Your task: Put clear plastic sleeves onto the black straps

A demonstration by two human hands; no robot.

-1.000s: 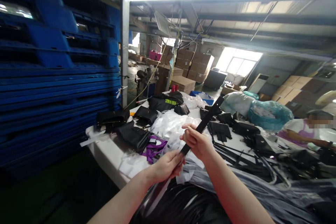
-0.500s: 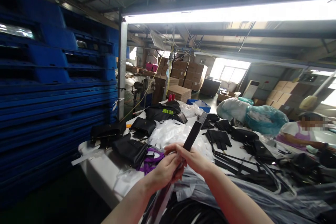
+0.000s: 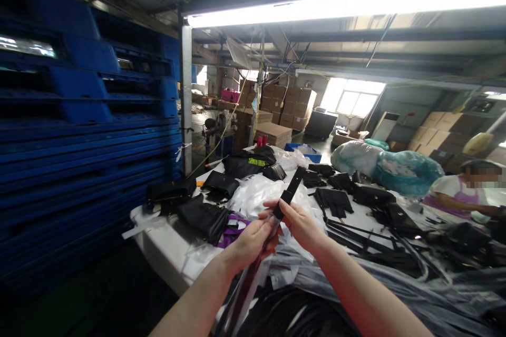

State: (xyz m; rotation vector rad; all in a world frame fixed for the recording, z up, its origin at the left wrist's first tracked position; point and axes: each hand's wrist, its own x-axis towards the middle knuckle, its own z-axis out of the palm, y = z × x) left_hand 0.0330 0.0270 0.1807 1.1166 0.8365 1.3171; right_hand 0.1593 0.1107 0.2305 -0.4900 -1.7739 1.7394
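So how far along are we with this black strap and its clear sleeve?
Done: the lower part of the black strap looks sheathed in the clear sleeve below the left hand. In hand: the left hand and the right hand both grip it, and its top end sticks out bare. Left: that bare end, plus many loose straps lying on the table.

A black strap [image 3: 290, 194] is gripped by the left hand [image 3: 253, 239] and right hand [image 3: 300, 224] above a white table [image 3: 162, 239] strewn with black bags [image 3: 203, 217].
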